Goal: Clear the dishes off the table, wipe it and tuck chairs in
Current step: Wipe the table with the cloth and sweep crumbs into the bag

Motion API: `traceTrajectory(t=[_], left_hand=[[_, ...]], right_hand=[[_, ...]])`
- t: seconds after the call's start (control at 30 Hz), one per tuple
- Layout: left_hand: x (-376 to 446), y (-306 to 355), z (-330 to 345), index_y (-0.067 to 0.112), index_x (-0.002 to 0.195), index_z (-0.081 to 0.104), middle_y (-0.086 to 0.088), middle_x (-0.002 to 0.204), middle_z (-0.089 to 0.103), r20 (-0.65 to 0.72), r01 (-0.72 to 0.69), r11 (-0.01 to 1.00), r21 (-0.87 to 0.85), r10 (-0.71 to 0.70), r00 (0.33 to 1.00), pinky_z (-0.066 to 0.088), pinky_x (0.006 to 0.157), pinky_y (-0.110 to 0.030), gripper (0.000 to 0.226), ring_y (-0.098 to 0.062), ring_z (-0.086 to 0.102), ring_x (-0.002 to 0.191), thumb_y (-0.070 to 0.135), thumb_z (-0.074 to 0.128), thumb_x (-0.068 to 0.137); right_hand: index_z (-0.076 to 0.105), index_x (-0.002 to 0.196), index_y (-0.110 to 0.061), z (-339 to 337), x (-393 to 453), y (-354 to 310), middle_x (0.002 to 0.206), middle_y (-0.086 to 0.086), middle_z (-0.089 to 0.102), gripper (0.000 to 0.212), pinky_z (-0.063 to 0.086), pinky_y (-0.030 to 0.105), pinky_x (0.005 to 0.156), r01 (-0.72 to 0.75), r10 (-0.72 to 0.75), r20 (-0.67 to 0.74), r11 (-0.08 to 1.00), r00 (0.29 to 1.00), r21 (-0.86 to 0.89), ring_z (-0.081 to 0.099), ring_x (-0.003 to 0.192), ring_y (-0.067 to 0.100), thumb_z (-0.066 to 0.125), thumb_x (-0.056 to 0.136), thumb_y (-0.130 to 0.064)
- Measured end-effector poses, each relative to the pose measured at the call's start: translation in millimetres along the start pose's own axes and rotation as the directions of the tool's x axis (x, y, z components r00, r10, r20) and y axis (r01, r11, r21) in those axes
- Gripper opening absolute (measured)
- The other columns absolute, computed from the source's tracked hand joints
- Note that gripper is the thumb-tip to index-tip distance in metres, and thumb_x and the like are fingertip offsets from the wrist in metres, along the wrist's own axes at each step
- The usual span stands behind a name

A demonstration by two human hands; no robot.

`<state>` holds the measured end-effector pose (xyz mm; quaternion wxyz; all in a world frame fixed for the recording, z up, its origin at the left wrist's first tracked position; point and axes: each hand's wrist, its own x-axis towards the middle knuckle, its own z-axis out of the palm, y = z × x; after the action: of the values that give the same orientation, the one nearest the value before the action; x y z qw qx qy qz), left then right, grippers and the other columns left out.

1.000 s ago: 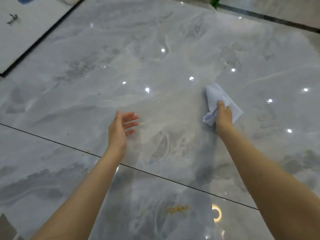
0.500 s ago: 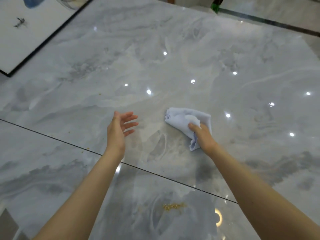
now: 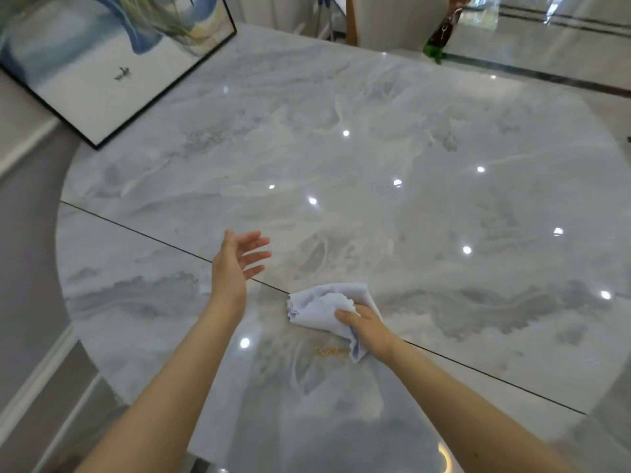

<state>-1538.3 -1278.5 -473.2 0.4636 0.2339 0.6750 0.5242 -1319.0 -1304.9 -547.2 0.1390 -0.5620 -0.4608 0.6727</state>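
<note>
A glossy grey marble table [image 3: 375,158] fills the view, with a dark seam running across its near part. My right hand [image 3: 367,327] presses a crumpled white cloth [image 3: 321,307] flat on the tabletop, just at the seam. A small patch of yellowish crumbs [image 3: 329,351] lies right below the cloth. My left hand [image 3: 235,264] hovers above the table to the left of the cloth, palm turned inward, fingers spread, holding nothing.
A black-framed painting [image 3: 102,63] leans at the table's far left edge. A chair back [image 3: 351,22] and a green object [image 3: 437,46] stand beyond the far edge. The grey wall and white skirting [image 3: 30,380] run along the left.
My right hand has dragged the cloth leftward and toward me, from the right part of the table to the seam near the crumbs. The left hand stays open in about the same place.
</note>
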Motion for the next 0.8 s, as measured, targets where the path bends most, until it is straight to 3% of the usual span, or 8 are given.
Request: traceTrajectory(t=[0.07, 0.13, 0.2, 0.27, 0.33, 0.4, 0.63, 0.8], left_hand=[[-16.6, -2.0, -9.3, 0.018, 0.096, 0.064, -0.002, 0.098, 0.070, -0.011, -0.006, 1.000, -0.005, 0.006, 1.000, 0.048, 0.073, -0.031, 0.050, -0.017, 0.066, 0.081, 0.043, 0.021, 0.101], [-26.7, -6.2, -17.4, 0.019, 0.096, 0.064, -0.001, 0.097, 0.069, -0.009, -0.002, 1.000, -0.012, 0.002, 1.000, 0.047, 0.072, -0.030, 0.050, -0.015, 0.066, 0.079, 0.044, 0.021, 0.101], [-35.0, -8.0, -24.2, 0.019, 0.096, 0.064, -0.001, 0.096, 0.069, -0.008, 0.008, 1.000, -0.024, -0.008, 1.000, 0.047, 0.071, -0.029, 0.049, -0.015, 0.065, 0.078, 0.044, 0.022, 0.100], [-37.7, -9.3, -29.2, 0.018, 0.095, 0.063, -0.001, 0.096, 0.069, -0.001, 0.008, 1.000, -0.028, -0.008, 1.000, 0.047, 0.071, -0.029, 0.049, -0.016, 0.065, 0.079, 0.043, 0.022, 0.101], [-36.9, -8.2, -30.7, 0.018, 0.095, 0.063, -0.001, 0.096, 0.069, 0.012, 0.005, 1.000, -0.025, -0.005, 1.000, 0.047, 0.071, -0.030, 0.048, -0.017, 0.064, 0.080, 0.043, 0.022, 0.101], [-33.0, -7.4, -29.9, 0.019, 0.094, 0.064, -0.001, 0.096, 0.069, 0.044, 0.009, 1.000, -0.012, -0.009, 0.999, 0.046, 0.072, -0.030, 0.049, -0.018, 0.064, 0.080, 0.042, 0.022, 0.101], [-9.9, -3.3, -16.2, 0.014, 0.096, 0.063, -0.003, 0.094, 0.068, 0.217, 0.057, 0.997, 0.045, -0.065, 0.974, 0.046, 0.069, -0.029, 0.048, -0.018, 0.064, 0.079, 0.039, 0.023, 0.102], [-0.1, 2.0, -4.3, 0.015, 0.096, 0.063, -0.002, 0.094, 0.068, 0.400, 0.047, 0.991, 0.125, -0.094, 0.911, 0.046, 0.071, -0.029, 0.047, -0.017, 0.063, 0.078, 0.039, 0.023, 0.102]], right_hand=[[0.062, 0.103, -0.013, 3.9, -13.3, 4.6, 0.084, 0.025, 0.065, 0.040, 0.044, 0.012, 0.061, -0.008, 0.008, 0.033, 1.000, 0.999, 0.016, 0.059, 0.075, 0.015, 0.048, 0.074, -0.038], [0.061, 0.104, -0.013, 4.7, -22.5, 5.0, 0.091, 0.036, 0.061, 0.035, 0.046, 0.016, 0.061, -0.028, 0.026, 0.024, 0.997, 0.999, 0.072, 0.059, 0.080, 0.025, 0.050, 0.078, -0.034], [0.060, 0.107, -0.006, 2.0, -28.1, 3.5, 0.075, 0.022, 0.064, 0.029, 0.044, 0.022, 0.053, -0.074, 0.099, -0.090, 0.966, 0.991, 0.248, 0.059, 0.063, 0.022, 0.053, 0.088, -0.026], [0.059, 0.109, 0.006, -4.3, -28.0, 5.3, 0.059, 0.018, 0.058, 0.038, 0.042, 0.027, 0.053, -0.099, 0.202, -0.183, 0.884, 0.962, 0.456, 0.052, 0.049, 0.023, 0.051, 0.091, -0.026], [0.060, 0.103, 0.006, -11.5, -30.1, 3.9, 0.062, 0.021, 0.060, 0.035, 0.043, 0.030, 0.063, -0.050, 0.245, -0.245, 0.794, 0.938, 0.605, 0.053, 0.060, 0.028, 0.050, 0.092, -0.025], [0.060, 0.096, -0.006, -18.6, -35.9, -1.8, 0.061, 0.010, 0.070, 0.021, 0.046, 0.030, 0.065, 0.038, 0.239, -0.292, 0.710, 0.926, 0.703, 0.058, 0.070, 0.026, 0.049, 0.093, -0.024], [0.058, 0.104, -0.011, -30.0, -63.2, -0.5, 0.069, 0.004, 0.074, 0.023, 0.050, 0.033, 0.071, 0.212, 0.275, -0.446, 0.599, 0.852, 0.772, 0.065, 0.073, 0.025, 0.049, 0.092, -0.028], [0.058, 0.114, -0.007, -21.9, -95.1, 18.7, 0.073, 0.005, 0.074, 0.030, 0.052, 0.034, 0.075, 0.396, 0.379, -0.590, 0.477, 0.713, 0.785, 0.068, 0.071, 0.026, 0.049, 0.091, -0.024]])
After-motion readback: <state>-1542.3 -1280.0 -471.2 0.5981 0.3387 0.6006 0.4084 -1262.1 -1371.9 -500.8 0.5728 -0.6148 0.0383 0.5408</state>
